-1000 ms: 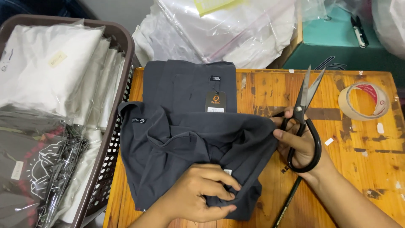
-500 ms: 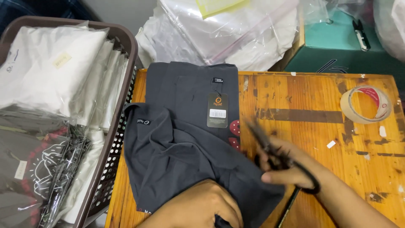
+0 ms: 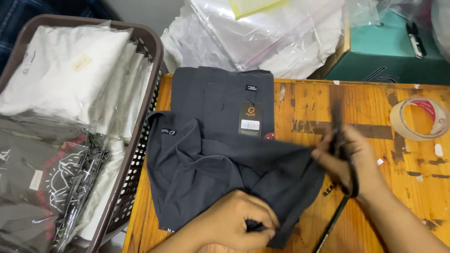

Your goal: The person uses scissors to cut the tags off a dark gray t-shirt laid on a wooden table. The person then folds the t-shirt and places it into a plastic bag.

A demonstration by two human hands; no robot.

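Left hand (image 3: pixel 234 220) pinches loose grey shirt (image 3: pixel 211 173) at near surface (image 3: pixel 375 103) edge. Right hand (image 3: pixel 347 159) grips scissors (image 3: pixel 349 180) and shirt's right edge. Brown basket (image 3: pixel 150 93), left: bagged white and dark garments (image 3: pixel 65 75).

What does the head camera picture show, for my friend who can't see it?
Two hands work on a dark grey shirt on a wooden table: the left hand pinches the cloth, the right hand holds black scissors at its edge.

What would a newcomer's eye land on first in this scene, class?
A crumpled dark grey garment lies mid-table, pinned by the left hand and pinched at its edge by the right hand, which also grips black scissors. At far left, a brown basket holds bagged clothes.
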